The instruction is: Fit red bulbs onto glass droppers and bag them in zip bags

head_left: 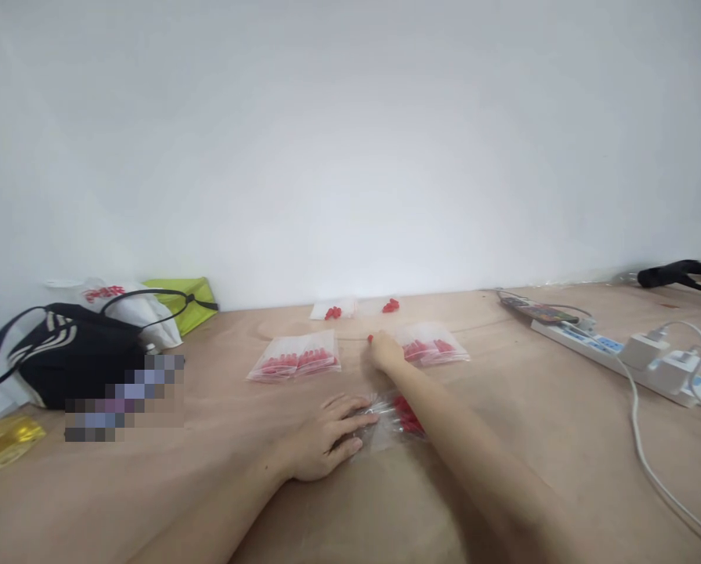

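Note:
My left hand (330, 440) lies flat with fingers spread, its fingertips on the edge of a clear plastic bag (382, 427). Red pieces (407, 417) lie in that bag, partly hidden under my right forearm. Farther forward, my right hand (385, 352) pinches a small red piece (370, 339) above the table. To its left lie small clear bags of red pieces (297, 356); similar bags (435, 346) are just to its right. Near the wall sit two small heaps of red pieces, one (333, 312) on a flat bag, the other (391, 305) to its right.
A black bag (85, 356), a white plastic bag (150, 317) and a green bag (189, 305) stand at the left. At the right are a power strip (608, 352) with chargers and cables, a phone (538, 309) and a black strap (679, 274).

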`<state>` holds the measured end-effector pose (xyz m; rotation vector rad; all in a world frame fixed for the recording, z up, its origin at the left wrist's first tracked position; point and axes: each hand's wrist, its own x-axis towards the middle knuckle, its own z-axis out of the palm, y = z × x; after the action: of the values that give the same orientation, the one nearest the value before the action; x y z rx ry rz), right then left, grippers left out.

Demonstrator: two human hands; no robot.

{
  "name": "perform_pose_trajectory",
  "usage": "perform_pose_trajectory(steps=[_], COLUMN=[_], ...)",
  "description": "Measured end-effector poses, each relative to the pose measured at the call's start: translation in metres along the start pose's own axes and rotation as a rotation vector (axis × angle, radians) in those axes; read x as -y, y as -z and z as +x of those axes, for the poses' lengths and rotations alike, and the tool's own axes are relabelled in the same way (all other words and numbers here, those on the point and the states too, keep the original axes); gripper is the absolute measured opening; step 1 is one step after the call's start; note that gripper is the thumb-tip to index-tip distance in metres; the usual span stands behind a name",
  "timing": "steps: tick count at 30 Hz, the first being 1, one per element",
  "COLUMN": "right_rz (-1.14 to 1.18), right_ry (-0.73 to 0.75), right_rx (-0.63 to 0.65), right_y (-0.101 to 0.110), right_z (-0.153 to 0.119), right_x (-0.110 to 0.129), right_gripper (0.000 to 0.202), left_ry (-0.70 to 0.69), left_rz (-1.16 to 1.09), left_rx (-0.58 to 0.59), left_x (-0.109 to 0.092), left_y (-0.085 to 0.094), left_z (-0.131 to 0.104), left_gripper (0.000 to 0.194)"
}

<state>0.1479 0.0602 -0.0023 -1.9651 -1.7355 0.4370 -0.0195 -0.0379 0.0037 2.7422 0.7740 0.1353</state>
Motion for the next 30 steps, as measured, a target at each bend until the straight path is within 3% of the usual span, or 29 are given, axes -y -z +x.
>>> perform_pose_trajectory(steps=[4, 8, 11, 14, 17, 24, 30], right_rz=[0.063, 0.185, 0.614, 0.868, 0.993, 1.056, 1.090], right_ry=[0.068, 0.147, 0.112, 0.065, 0.002, 0.039, 0.037], right_rx=[-0.019, -0.103, -0.236, -0.305, -0.321, -0.275, -0.160], right_y=[0.019, 0.051, 0.064, 0.063, 0.056, 0.046, 0.039], right_z=[-0.007, -0.032, -0.059, -0.084, -0.097, -0.095, -0.099], right_x=[-0.008, -0.041, -0.077, -0.106, -0.119, -0.118, -0.117], right_gripper=[0.033, 0.054, 0.060, 0.058, 0.058, 0.050, 0.050], left_ry=[-0.004, -0.013, -0.007, 0.014, 0.021, 0.019, 0.020], left_rz=[-0.004, -0.005, 0.002, 0.004, 0.005, 0.000, 0.001], left_rx=[-0.005, -0.008, 0.003, 0.007, 0.013, 0.002, 0.009], left_x=[0.003, 0.005, 0.004, 0.002, 0.002, 0.004, 0.002], left_y=[-0.002, -0.003, -0.002, 0.000, 0.000, 0.000, 0.001], left_z=[0.000, -0.001, 0.000, 0.000, 0.001, 0.002, 0.002], left_gripper=[0.040, 0.041, 0.042, 0.043, 0.043, 0.042, 0.042])
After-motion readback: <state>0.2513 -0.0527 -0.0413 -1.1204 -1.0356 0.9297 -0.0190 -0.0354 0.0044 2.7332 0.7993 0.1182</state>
